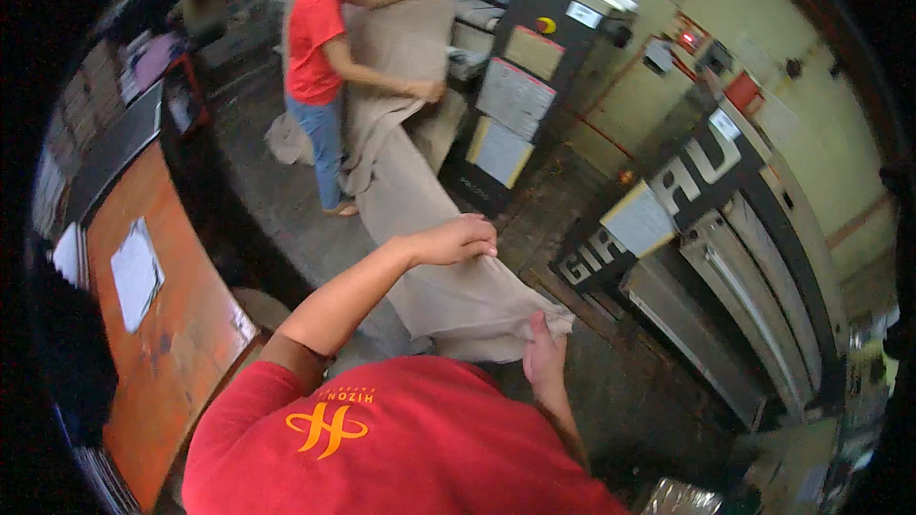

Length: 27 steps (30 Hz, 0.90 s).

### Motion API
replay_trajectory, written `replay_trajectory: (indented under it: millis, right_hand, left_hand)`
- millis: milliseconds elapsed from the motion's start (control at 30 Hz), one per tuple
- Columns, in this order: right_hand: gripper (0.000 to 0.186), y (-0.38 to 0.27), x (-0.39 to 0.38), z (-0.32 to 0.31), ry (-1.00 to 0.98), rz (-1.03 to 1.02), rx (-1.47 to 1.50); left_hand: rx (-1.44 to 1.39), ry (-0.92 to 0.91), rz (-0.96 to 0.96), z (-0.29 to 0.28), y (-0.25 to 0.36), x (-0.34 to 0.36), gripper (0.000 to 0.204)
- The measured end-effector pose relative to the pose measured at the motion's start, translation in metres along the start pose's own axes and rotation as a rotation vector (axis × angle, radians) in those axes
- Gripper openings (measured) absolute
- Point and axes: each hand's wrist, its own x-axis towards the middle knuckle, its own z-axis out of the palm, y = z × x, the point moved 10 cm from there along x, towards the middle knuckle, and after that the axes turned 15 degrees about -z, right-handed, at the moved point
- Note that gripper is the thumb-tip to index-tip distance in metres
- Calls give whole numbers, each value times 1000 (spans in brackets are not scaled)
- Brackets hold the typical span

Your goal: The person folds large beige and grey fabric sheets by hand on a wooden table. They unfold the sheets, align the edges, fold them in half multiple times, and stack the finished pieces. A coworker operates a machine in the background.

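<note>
A long beige cloth (pixel 405 195) stretches from my hands toward a co-worker standing further off. My left hand (pixel 460 239) is closed on its upper edge, the fingers curled down over the fabric. My right hand (pixel 546 353) grips the near right corner, thumb up, and the fabric bunches there. Between my hands the cloth sags in loose folds. The co-worker (pixel 317 48), in a red shirt and jeans, has both hands on the far part, where it meets a large machine. Some of the cloth hangs beside that person's legs.
An orange-topped table (pixel 167 324) with papers (pixel 136 272) on it stands at my left. A dark machine end panel (pixel 506 86) carrying posted sheets rises ahead. Another large machine (pixel 725 267) with long rollers stands at the right. Foil-like wrapping (pixel 679 499) shows at the bottom edge.
</note>
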Motion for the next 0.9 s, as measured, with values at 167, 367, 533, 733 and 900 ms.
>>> replay_trajectory:
  millis: [167, 367, 533, 733, 900]
  right_hand:
    - [40, 5, 19, -68, 368, -7, 297]
    - [32, 12, 28, -120, 402, -31, -100]
    - [20, -13, 18, -155, 543, -62, -75]
    - [11, -105, 22, -142, 413, -318, -512]
    - [10, -131, 28, -91, 235, -551, -739]
  left_hand:
    - [51, 161, 12, 2, 27, 33, 19]
    - [136, 86, 152, 39, 72, 42, 14]
    - [72, 150, 140, 37, 67, 52, 15]
    - [-41, 38, 46, 51, 43, 66, 18]
    - [-39, -50, 266, 77, 88, 71, 19]
